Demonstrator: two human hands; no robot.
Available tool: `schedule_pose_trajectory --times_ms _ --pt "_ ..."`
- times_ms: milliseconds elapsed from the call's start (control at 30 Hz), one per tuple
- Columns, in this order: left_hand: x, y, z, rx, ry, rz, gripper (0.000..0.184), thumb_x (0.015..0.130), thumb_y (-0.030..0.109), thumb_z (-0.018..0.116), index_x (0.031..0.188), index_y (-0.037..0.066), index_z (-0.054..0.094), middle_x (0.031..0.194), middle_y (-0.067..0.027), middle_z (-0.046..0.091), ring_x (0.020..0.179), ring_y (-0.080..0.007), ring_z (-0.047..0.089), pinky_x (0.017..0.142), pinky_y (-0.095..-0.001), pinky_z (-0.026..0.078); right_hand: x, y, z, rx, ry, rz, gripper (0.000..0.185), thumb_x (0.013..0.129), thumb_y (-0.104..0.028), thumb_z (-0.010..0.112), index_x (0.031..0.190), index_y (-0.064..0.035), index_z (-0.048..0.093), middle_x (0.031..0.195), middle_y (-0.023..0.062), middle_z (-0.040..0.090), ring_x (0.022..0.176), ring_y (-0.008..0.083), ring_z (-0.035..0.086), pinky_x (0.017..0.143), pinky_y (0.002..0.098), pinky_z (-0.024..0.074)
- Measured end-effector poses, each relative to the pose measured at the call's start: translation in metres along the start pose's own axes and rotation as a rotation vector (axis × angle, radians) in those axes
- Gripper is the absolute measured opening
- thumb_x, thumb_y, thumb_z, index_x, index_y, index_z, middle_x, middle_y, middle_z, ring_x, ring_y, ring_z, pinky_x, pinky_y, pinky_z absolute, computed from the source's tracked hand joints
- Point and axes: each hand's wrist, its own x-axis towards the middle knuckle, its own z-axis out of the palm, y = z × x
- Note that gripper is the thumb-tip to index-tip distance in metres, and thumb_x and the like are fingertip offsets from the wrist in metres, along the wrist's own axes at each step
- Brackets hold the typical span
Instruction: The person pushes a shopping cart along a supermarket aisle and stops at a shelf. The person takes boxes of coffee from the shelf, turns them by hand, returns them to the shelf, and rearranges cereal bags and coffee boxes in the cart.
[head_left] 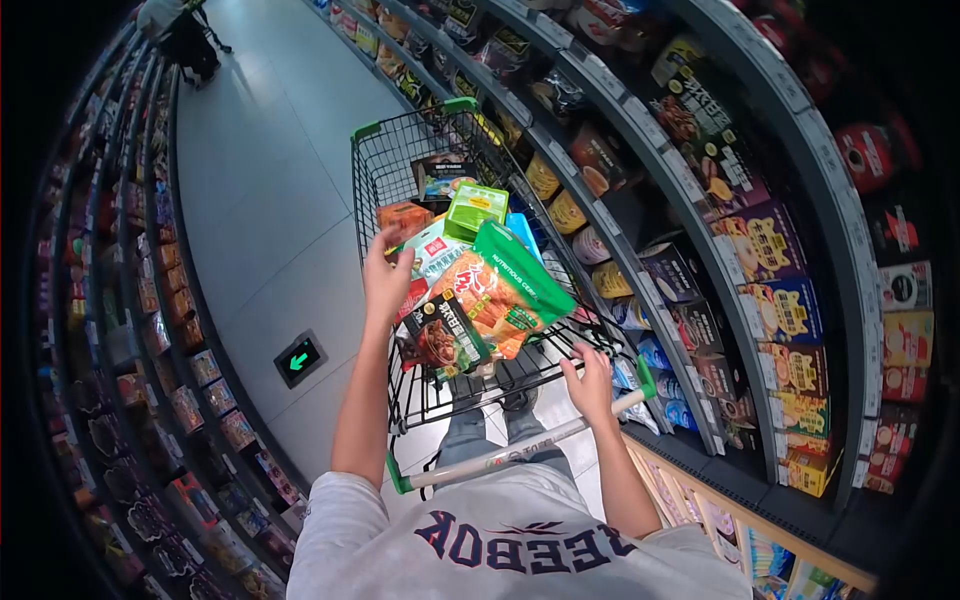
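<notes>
A wire shopping cart (372, 150) with green corners stands before me, holding several packaged foods. On top lies an orange and green cereal bag (500, 290), with a black box (447, 335) at its lower left. Behind it are a white bag (428, 247), a green box (474, 208) and an orange-brown package (404, 215). My left hand (388, 275) is at the left side of the pile by the white bag, fingers loosely apart; whether it touches is unclear. Over the cart's near right side, my right hand (588, 378) is spread and holds nothing, its wrist near the handle (500, 453).
Stocked shelves (640, 130) run close along the cart's right side, and more shelves (150, 330) line the left. The tiled aisle floor (280, 170) stretches ahead. A floor sign with a green arrow (300, 360) lies at left. A person (185, 40) stands far up the aisle.
</notes>
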Motion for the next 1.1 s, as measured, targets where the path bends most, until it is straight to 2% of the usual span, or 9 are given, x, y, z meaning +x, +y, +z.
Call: schedule_pose_trajectory --times_ms 100,233,267,467,600,867,1000,1033,1100 --pt "0.016 -0.099 0.020 0.070 -0.029 -0.179 0.046 0.091 0.016 0.071 0.132 -0.001 0.059 0.121 -0.0172 0.067 0.103 -0.0256 0.068 0.091 -0.0375 0.054 0.016 -0.002 0.010 -0.059 -0.084 0.041 0.039 0.091 -0.031 0.074 0.118 -0.0043 0.067 0.095 0.0132 0.074 0.096 0.0328 0.068 0.109 0.0504 0.0370" --pt "0.052 -0.135 0.038 0.115 0.097 -0.277 0.050 0.091 0.023 0.072 0.132 -0.001 0.059 0.124 -0.0203 0.066 0.112 -0.0291 0.066 0.097 -0.0394 0.051 0.028 -0.002 0.024 -0.179 -0.073 0.077 0.035 0.091 -0.034 0.073 0.112 -0.0061 0.069 0.089 0.0086 0.075 0.094 0.0307 0.068 0.109 0.0516 0.0366" --pt "0.072 -0.168 0.045 0.226 0.099 -0.207 0.054 0.087 0.027 0.072 0.131 -0.001 0.057 0.124 -0.0248 0.063 0.115 -0.0365 0.062 0.099 -0.0429 0.049 0.028 0.000 0.026 -0.203 -0.064 0.057 0.035 0.090 -0.035 0.074 0.109 -0.0065 0.070 0.090 0.0089 0.075 0.094 0.0301 0.068 0.109 0.0507 0.0368" --pt "0.171 -0.185 0.091 0.388 0.045 0.055 0.058 0.086 0.028 0.071 0.133 -0.003 0.055 0.122 -0.0293 0.063 0.118 -0.0427 0.059 0.102 -0.0469 0.047 0.032 -0.009 0.019 -0.201 -0.141 0.111 0.032 0.086 -0.032 0.078 0.107 -0.0082 0.072 0.093 0.0068 0.075 0.095 0.0272 0.068 0.109 0.0490 0.0361" --pt "0.227 -0.211 0.118 0.510 -0.099 -0.085 0.061 0.087 0.029 0.068 0.134 -0.007 0.052 0.127 -0.0330 0.062 0.122 -0.0447 0.059 0.102 -0.0491 0.048 0.035 -0.014 0.014 -0.184 -0.199 0.163 0.027 0.083 -0.028 0.079 0.104 -0.0109 0.073 0.094 0.0039 0.076 0.096 0.0246 0.069 0.110 0.0490 0.0357" --pt "0.283 -0.299 0.156 0.651 -0.370 -0.308 0.081 0.095 0.062 0.051 0.129 -0.011 0.060 0.116 -0.0368 0.067 0.116 -0.0451 0.065 0.104 -0.0502 0.047 0.043 -0.020 0.013 -0.199 -0.246 0.220 0.022 0.079 -0.018 0.080 0.099 -0.0125 0.074 0.093 0.0033 0.076 0.095 0.0245 0.069 0.108 0.0486 0.0364" --pt "0.289 -0.316 0.163 0.774 -0.383 -0.360 0.093 0.084 0.076 0.055 0.116 -0.010 0.070 0.120 -0.0357 0.066 0.119 -0.0476 0.063 0.102 -0.0518 0.049 0.043 -0.017 0.010 -0.210 -0.273 0.237 0.021 0.080 -0.021 0.078 0.100 -0.0136 0.075 0.092 0.0030 0.075 0.093 0.0221 0.069 0.108 0.0475 0.0372" --pt "0.287 -0.320 0.165 0.773 -0.263 -0.328 0.083 0.085 0.068 0.061 0.112 -0.010 0.071 0.112 -0.0337 0.070 0.111 -0.0446 0.068 0.095 -0.0495 0.052 0.045 -0.018 0.008 -0.231 -0.306 0.270 0.022 0.080 -0.021 0.078 0.101 -0.0137 0.076 0.092 0.0027 0.075 0.092 0.0220 0.069 0.108 0.0474 0.0374" --pt "0.279 -0.312 0.166 0.175 -0.108 -0.378 0.043 0.084 0.030 0.071 0.100 -0.009 0.076 0.089 -0.0183 0.076 0.082 -0.0236 0.073 0.075 -0.0381 0.054 0.042 -0.014 0.009 -0.184 -0.258 0.237 0.022 0.081 -0.020 0.078 0.103 -0.0143 0.076 0.093 0.0019 0.075 0.093 0.0216 0.069 0.108 0.0475 0.0376"
